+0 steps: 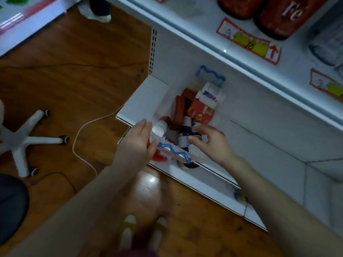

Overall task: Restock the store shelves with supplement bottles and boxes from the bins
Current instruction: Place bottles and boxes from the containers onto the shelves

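Restocking looks barely begun: the clear bin (211, 74) is crowded with bottles and boxes, and the lower shelf (259, 130) has open room beyond the right hand (209, 143). The left hand (137, 143) grips the bin's near rim. The right hand curls at a purple-labelled bottle (182, 140), grasp unclear. The shelf's front lip runs just under both wrists

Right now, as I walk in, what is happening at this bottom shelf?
A person stands at the white bottom shelf, where a clear bin with a blue wavy rim holds a white-capped bottle, a red box and more. The left hand grips the bin's near rim. The right hand reaches inside, fingers curved around a purple-labelled bottle; whether it grips yet, I cannot tell.
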Action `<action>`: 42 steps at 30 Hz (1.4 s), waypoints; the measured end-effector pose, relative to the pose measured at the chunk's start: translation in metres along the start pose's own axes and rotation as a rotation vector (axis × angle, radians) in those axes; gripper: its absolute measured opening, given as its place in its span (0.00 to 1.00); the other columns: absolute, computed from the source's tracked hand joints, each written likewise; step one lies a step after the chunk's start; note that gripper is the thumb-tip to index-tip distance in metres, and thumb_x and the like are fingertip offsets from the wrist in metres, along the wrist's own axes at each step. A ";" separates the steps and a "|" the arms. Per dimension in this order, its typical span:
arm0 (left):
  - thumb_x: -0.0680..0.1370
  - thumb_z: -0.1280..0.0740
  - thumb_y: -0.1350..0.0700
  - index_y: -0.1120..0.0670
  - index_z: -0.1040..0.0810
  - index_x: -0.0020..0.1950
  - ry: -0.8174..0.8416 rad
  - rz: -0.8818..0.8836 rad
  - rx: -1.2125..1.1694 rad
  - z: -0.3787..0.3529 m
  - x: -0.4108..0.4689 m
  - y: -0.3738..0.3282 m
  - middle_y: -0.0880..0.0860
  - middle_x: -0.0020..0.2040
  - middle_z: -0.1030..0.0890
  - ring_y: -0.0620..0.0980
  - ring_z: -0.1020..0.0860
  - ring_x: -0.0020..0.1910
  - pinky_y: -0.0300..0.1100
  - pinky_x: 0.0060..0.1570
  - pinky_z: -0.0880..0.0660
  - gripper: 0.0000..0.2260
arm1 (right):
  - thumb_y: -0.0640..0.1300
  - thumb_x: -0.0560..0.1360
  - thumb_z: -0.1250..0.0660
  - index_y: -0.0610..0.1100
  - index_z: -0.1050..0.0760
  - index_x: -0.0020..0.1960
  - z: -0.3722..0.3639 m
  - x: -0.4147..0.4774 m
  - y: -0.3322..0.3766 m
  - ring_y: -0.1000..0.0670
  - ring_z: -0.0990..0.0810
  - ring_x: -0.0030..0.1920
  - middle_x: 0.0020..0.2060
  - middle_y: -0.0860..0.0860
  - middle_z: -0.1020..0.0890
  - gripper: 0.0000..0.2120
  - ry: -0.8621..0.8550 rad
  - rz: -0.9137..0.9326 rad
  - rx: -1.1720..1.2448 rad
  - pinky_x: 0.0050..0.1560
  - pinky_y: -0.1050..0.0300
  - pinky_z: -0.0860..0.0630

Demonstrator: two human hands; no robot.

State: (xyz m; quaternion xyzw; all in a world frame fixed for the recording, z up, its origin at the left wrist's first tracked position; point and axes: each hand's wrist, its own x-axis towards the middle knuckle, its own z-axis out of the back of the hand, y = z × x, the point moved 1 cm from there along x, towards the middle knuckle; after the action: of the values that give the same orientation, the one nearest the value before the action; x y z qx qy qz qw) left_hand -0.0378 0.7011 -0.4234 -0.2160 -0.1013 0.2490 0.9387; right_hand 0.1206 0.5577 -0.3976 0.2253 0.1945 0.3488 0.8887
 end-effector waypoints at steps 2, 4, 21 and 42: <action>0.72 0.34 0.54 0.67 0.25 0.61 0.013 0.013 -0.026 -0.016 0.009 0.007 0.64 0.59 0.22 0.61 0.23 0.58 0.48 0.58 0.35 0.23 | 0.46 0.74 0.32 0.38 0.24 0.59 -0.017 0.016 -0.007 0.46 0.23 0.54 0.54 0.43 0.20 0.17 0.015 0.010 -0.006 0.44 0.68 0.36; 0.73 0.37 0.51 0.67 0.26 0.62 0.011 0.020 -0.045 -0.031 0.016 0.014 0.64 0.60 0.23 0.62 0.24 0.60 0.50 0.59 0.36 0.24 | 0.48 0.74 0.33 0.40 0.26 0.62 -0.036 0.032 -0.012 0.48 0.24 0.56 0.57 0.45 0.22 0.19 0.064 0.014 0.007 0.47 0.67 0.35; 0.74 0.43 0.44 0.64 0.28 0.65 0.017 0.042 -0.075 -0.047 0.017 0.021 0.62 0.65 0.27 0.60 0.27 0.63 0.50 0.57 0.30 0.29 | 0.50 0.69 0.28 0.44 0.37 0.70 -0.124 0.112 -0.023 0.46 0.35 0.68 0.68 0.46 0.33 0.34 0.346 0.251 -0.199 0.66 0.54 0.37; 0.75 0.33 0.51 0.62 0.30 0.68 0.002 0.071 -0.046 -0.043 0.022 0.014 0.57 0.70 0.32 0.55 0.34 0.70 0.47 0.63 0.32 0.24 | 0.51 0.73 0.32 0.48 0.32 0.52 -0.045 0.054 -0.028 0.64 0.28 0.41 0.42 0.59 0.27 0.13 -0.118 0.006 0.342 0.38 0.79 0.32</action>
State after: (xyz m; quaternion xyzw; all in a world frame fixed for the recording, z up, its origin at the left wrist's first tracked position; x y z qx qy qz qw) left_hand -0.0124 0.7077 -0.4657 -0.2412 -0.0983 0.2796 0.9241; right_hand 0.1496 0.5889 -0.4597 0.3939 0.1977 0.2993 0.8463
